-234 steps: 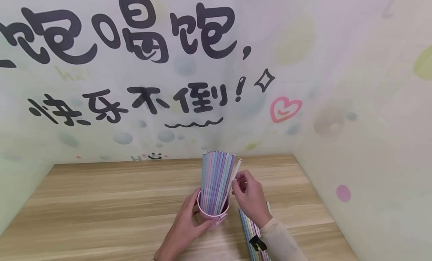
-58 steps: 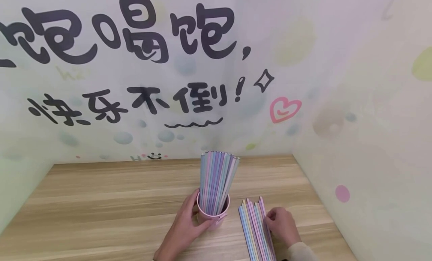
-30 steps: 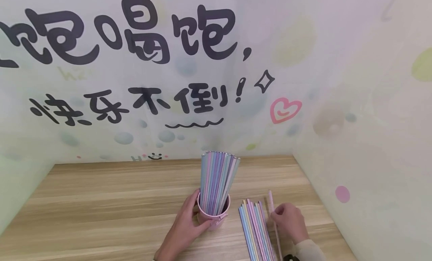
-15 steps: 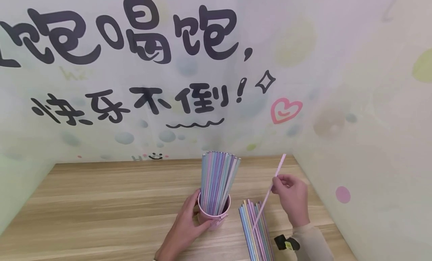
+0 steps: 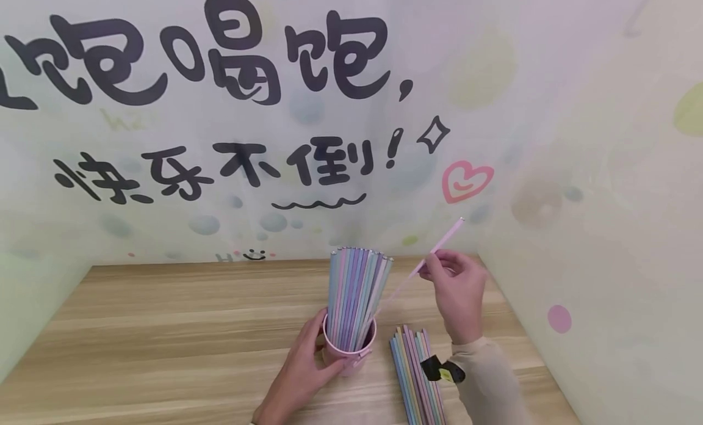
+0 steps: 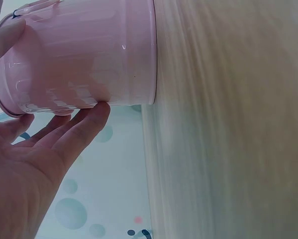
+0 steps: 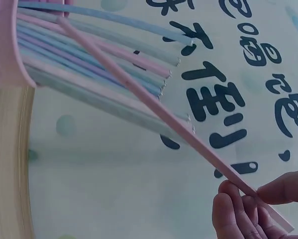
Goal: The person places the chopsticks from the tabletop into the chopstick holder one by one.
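Observation:
A small pink bucket (image 5: 354,366) stands on the table, packed with pastel sticks (image 5: 351,297) that look like straws. My left hand (image 5: 299,367) grips it from the left, thumb at the front, fingers along the far side; the left wrist view shows fingertips on the bucket wall. Up to the right, my right hand (image 5: 460,294) pinches a pink straw-like stick (image 5: 447,236) near its upper end, between thumb and fingers. This stick slants down leftward, and in the right wrist view its lower end overlaps the sticks close to the bucket's mouth.
A bundle of pastel sticks (image 5: 409,370) lies on the wooden table (image 5: 192,339), right of the bucket and partly under the right forearm. Behind stands a wall (image 5: 247,229) with black lettering; another wall (image 5: 604,229) bounds the right side.
After adding one stick to the bucket, my right hand went to the bundle, picked up a pink stick and raised it up and leftward toward the bucket. The left hand stayed put.

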The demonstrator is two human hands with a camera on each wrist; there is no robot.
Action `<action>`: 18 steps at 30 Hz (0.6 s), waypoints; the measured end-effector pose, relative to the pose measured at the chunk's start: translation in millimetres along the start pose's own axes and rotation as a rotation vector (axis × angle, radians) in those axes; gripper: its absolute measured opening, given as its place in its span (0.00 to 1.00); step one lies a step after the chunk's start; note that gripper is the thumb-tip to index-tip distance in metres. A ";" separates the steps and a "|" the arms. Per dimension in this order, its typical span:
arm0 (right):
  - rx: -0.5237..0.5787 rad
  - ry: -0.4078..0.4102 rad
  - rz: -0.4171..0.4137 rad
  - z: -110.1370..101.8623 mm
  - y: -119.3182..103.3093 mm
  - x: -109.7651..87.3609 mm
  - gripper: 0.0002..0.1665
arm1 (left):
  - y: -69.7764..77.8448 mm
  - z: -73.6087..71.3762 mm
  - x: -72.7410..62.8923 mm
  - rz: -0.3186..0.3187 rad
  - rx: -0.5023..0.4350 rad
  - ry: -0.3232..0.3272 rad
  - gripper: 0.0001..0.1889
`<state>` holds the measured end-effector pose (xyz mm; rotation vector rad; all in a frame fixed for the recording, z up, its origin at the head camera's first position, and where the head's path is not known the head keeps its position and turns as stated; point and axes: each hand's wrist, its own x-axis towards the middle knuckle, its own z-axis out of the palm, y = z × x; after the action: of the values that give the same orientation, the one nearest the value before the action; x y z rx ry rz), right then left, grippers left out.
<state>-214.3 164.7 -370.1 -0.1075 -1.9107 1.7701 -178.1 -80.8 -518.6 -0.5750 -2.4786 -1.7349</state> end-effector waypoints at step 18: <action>-0.301 -0.177 -0.084 37.5 47.5 -40.1 0.04 | -0.4 -0.8 0.5 -0.018 0.002 -0.014 0.50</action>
<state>-209.6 121.3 -428.1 0.0236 -2.2648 1.4686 -178.7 -81.5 -518.5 -0.5686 -2.5020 -1.7404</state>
